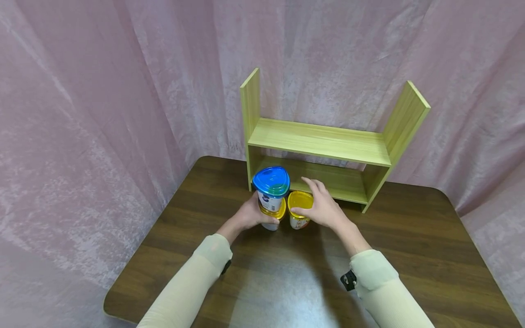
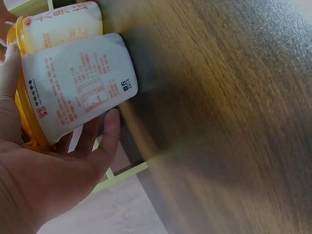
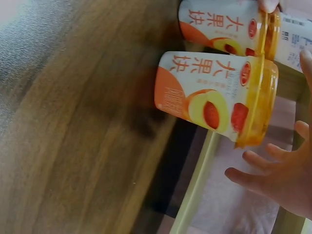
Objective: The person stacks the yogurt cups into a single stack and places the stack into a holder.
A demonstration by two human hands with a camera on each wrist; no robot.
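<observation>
Left hand (image 1: 250, 214) grips a stacked plastic cup (image 1: 271, 217); right hand (image 1: 321, 207), fingers spread, touches a yellow-lidded cup (image 1: 299, 214).

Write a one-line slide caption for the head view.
Left hand holds a stacked pair of cups while the right hand reaches over a yellow-lidded cup before a green shelf.

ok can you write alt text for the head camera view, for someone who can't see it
A person's left hand grips a yellow-lidded cup with a blue-lidded white cup stacked on it, while the right hand reaches over a second yellow-lidded cup. They stand on a dark wooden table before a light green wooden shelf, with pink curtains behind.
</observation>
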